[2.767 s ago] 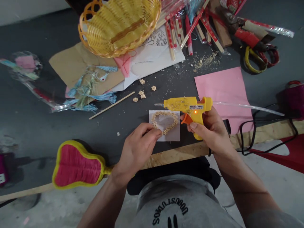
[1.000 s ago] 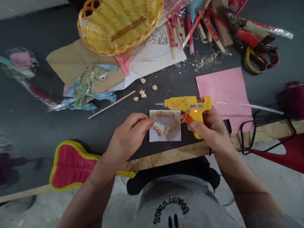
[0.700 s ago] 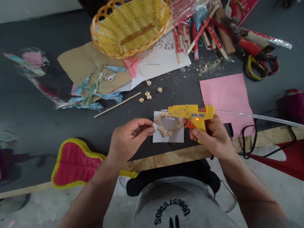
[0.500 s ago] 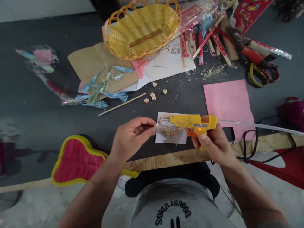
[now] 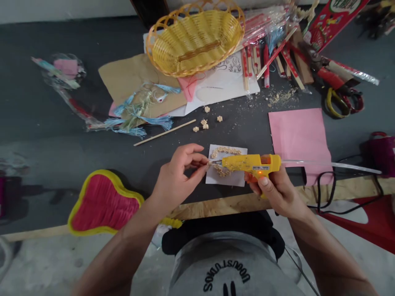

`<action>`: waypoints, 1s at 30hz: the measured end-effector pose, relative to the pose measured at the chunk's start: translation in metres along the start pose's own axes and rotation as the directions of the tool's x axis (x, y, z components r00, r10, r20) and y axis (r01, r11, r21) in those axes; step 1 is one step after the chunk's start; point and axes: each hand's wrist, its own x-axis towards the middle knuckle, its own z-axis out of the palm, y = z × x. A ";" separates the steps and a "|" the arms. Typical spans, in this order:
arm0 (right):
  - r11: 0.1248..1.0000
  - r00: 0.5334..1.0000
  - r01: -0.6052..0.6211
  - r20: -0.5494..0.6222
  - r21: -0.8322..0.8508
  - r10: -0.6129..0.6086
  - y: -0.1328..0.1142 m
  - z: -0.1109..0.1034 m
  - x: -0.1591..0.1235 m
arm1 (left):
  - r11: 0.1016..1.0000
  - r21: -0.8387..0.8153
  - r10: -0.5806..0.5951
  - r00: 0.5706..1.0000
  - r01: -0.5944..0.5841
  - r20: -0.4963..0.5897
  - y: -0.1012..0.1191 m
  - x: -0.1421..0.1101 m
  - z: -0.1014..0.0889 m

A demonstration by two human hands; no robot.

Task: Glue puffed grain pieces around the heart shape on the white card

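Note:
My right hand (image 5: 277, 187) is wrapped round the grip of a yellow glue gun (image 5: 247, 163), its orange light lit and a long clear glue stick (image 5: 333, 164) sticking out of the back. The nozzle points left, to the fingertips of my left hand (image 5: 182, 170). Those fingers pinch a small pale flower-shaped piece, mostly hidden, at the left edge of a white card (image 5: 236, 180). On the card, small pale pieces form a curved outline (image 5: 226, 150), partly covered by the gun. Several loose flower-shaped pieces (image 5: 205, 126) lie on the dark table beyond.
A thin wooden stick (image 5: 165, 132) and blue tassels (image 5: 159, 122) lie left of the loose pieces. A yellow basket (image 5: 194, 45) stands at the back. Pink paper (image 5: 299, 135), scissors (image 5: 338, 102) and a black cord (image 5: 319, 191) are to the right; a pink heart-like shape (image 5: 105, 203) lies left.
The gun's nozzle has moved down from the upper part of the outline to my left fingertips. My left hand has come slightly further over the card's edge. The camera view has shifted a little.

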 end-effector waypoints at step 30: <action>1.000 1.000 -0.009 0.025 -0.007 0.009 0.006 -0.001 -0.005 | 0.989 -0.145 -0.043 0.999 0.039 -0.027 0.000 -0.005 0.004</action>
